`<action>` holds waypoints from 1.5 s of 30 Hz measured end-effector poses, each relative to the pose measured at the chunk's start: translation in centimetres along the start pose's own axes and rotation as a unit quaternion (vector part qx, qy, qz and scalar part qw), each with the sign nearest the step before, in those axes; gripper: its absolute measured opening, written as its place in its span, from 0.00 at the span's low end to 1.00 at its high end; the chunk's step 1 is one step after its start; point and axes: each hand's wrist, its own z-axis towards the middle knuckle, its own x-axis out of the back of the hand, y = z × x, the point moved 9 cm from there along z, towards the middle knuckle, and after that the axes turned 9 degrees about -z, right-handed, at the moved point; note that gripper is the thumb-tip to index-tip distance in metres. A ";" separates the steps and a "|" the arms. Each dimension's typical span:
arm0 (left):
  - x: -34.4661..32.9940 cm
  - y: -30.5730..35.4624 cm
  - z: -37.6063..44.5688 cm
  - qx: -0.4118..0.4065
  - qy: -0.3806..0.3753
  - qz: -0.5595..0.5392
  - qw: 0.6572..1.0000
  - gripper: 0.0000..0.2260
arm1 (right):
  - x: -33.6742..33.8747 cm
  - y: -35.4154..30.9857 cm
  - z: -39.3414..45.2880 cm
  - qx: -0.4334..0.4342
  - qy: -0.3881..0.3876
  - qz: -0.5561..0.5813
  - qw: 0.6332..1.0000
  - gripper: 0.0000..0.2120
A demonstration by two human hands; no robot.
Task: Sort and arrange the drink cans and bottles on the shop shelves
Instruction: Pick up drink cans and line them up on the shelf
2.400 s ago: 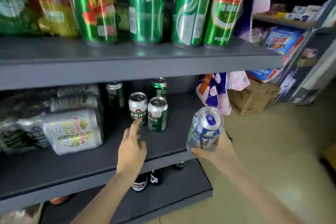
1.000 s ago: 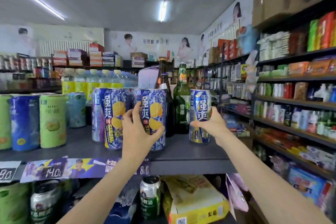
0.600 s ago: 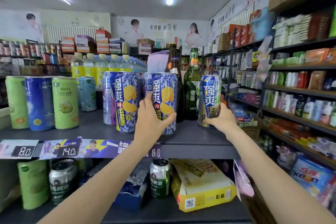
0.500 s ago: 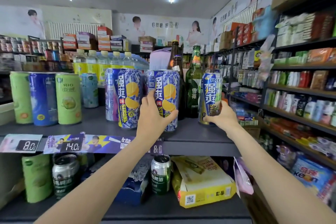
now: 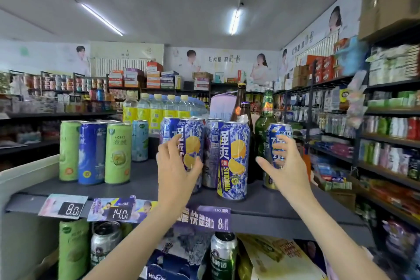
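On the top dark shelf [image 5: 141,185] stand several tall blue lemon-print cans. My left hand [image 5: 177,166] is curled round the front left lemon can [image 5: 192,141], fingers on its left side and thumb on its right. A second lemon can [image 5: 233,161] stands free just right of it. My right hand [image 5: 284,166] lies against a smaller blue can [image 5: 276,134] that stands on the shelf by the right end. Its fingers rest on that can's front and its thumb is spread away to the left.
Behind the cans stand brown bottles [image 5: 241,107] and a green bottle [image 5: 264,118]. Green and blue cans [image 5: 91,152] stand at the shelf's left. Price tags [image 5: 118,210] hang on the shelf edge. The shelf below holds beer cans [image 5: 223,254] and a yellow carton [image 5: 277,259].
My left hand let go of the right lemon can and moved to the left one. My right hand's thumb has come off the small blue can. The view tilted down and closer.
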 end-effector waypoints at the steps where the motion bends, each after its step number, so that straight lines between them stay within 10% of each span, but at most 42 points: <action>1: 0.2 -1.2 0.6 0.036 0.001 0.017 0.999 0.29 | -1.3 -1.6 0.0 0.014 -0.045 0.027 0.999 0.37; 7: -2.8 -5.3 0.6 0.161 -0.145 0.017 0.976 0.44 | -5.5 -4.5 0.0 0.037 -0.107 0.037 0.993 0.50; 23: -0.3 -7.0 1.3 0.159 -0.095 0.044 0.982 0.44 | -4.6 -2.0 1.8 -0.004 -0.038 -0.223 0.974 0.50; 39: 2.7 -8.5 2.0 0.191 -0.074 0.055 0.977 0.44 | -5.0 -2.9 2.0 0.001 -0.059 -0.179 0.982 0.50; 45: 4.6 -9.6 2.6 0.198 -0.060 0.054 0.977 0.44 | -5.9 -10.1 0.7 0.175 0.034 -0.201 0.963 0.40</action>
